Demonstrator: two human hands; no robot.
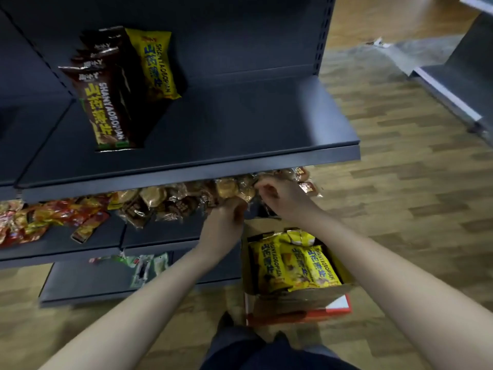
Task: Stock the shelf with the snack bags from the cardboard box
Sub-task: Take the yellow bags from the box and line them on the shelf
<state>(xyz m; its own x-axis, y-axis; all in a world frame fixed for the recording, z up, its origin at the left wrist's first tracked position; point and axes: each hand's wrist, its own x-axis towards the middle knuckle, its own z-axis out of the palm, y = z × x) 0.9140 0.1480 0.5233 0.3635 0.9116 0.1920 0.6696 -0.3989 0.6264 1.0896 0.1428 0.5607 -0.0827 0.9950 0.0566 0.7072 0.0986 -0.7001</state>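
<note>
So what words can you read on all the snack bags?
"SHANYAOBOPIAN" on the front brown bag, top shelf.
"SHANYAOBOPIAN" on the yellow bag behind it.
"SHANYAOBOPIAN" on the yellow bags in the cardboard box.
The big Chinese characters on these bags are too blurred.
The middle-shelf wrapped snacks and red packets are unreadable.

The floor (400, 204) is wood-look planking in mixed tan and brown tones, running across the right side and under the fixtures. A 2nd dark grey shelving unit (458, 84) stands at the upper right (only its lower edge and pale front lip show), and a grey patch of floor (416, 53) lies beside it
</note>
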